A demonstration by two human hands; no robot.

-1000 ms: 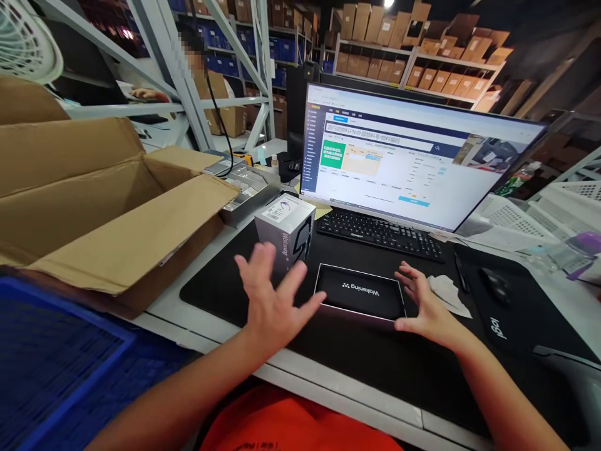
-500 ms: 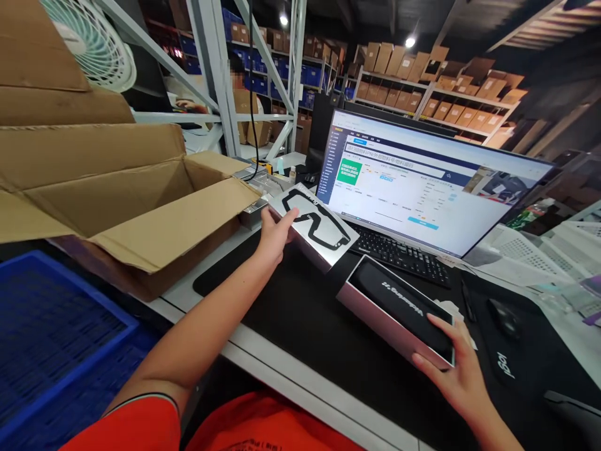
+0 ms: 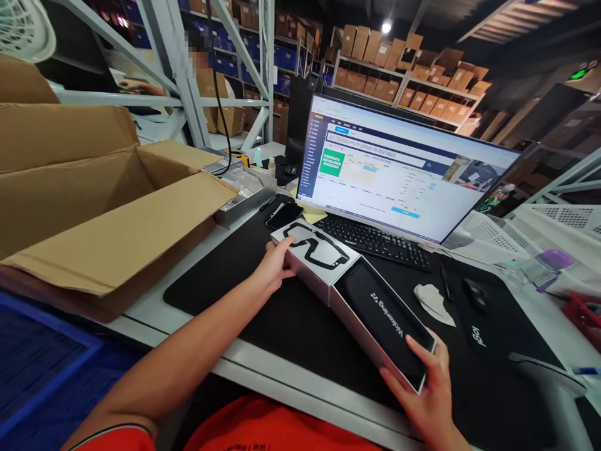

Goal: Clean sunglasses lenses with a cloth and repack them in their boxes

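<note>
The outer sleeve is a silver-grey carton with a black goggle-shaped outline printed on top. The inner box has pale walls and contains a black case with white "Wakening" lettering. The left hand is closed around the far end of the sleeve; the right hand is closed around the near end of the box. Both parts meet end to end between the hands, over the black mat.

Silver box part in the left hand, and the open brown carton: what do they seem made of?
Silver box part: probably coated paperboard, satin finish; smooth printed face, crisp edges. Open brown carton: likely corrugated cardboard, matte; plain brown, creased folding flaps.
</note>
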